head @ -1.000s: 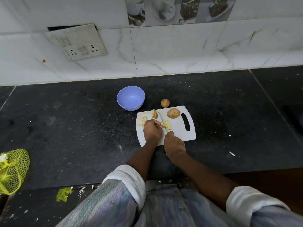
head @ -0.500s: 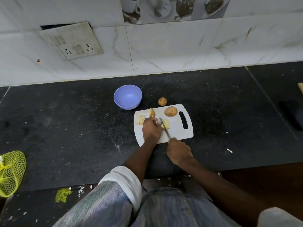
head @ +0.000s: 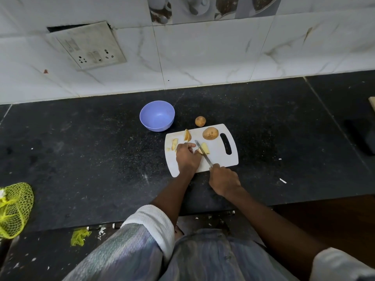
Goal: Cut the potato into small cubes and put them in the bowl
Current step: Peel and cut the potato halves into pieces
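meanwhile the left hand [head: 187, 158] has its fingers curled onto a potato piece [head: 205, 148]; the right hand [head: 224, 180] fingers wrap the knife [head: 203, 153] beside them on the board [head: 219, 157].

A dark speckled stone countertop [head: 81, 159] runs along a wall of white marble-look tiles [head: 203, 57]. A grimy white switch-and-socket plate [head: 89, 46] hangs crooked on the wall at the left. Above, a printed band of tiles showing cups [head: 203, 9]. Soft, dim light.
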